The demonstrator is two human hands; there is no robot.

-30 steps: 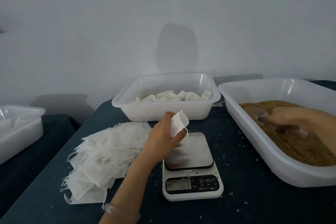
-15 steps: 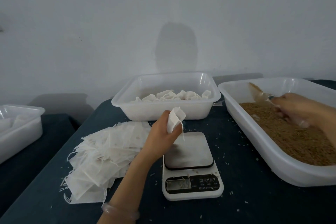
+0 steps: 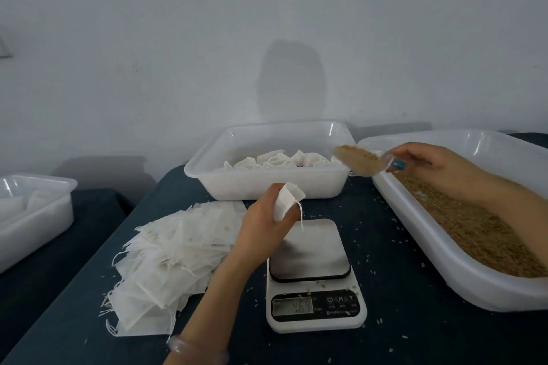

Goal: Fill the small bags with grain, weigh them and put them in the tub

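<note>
My left hand (image 3: 265,218) grips a small white drawstring bag (image 3: 287,199) with its mouth up, above the far edge of the scale (image 3: 311,275). My right hand (image 3: 430,163) holds a clear scoop (image 3: 360,160) heaped with brown grain, lifted over the left rim of the large grain tub (image 3: 439,249). The scoop is up and to the right of the bag, apart from it. Behind the scale stands a white tub (image 3: 267,184) with several filled bags inside.
A loose pile of empty white bags (image 3: 169,264) lies left of the scale on the dark cloth. Another white tub (image 3: 32,210) stands at the far left on a separate surface. Stray grains dot the cloth. The scale's display is lit.
My right hand has lifted the scoop out of the grain and carried it left, over the tub's rim toward the bag. My left hand has tilted the bag's mouth upward.
</note>
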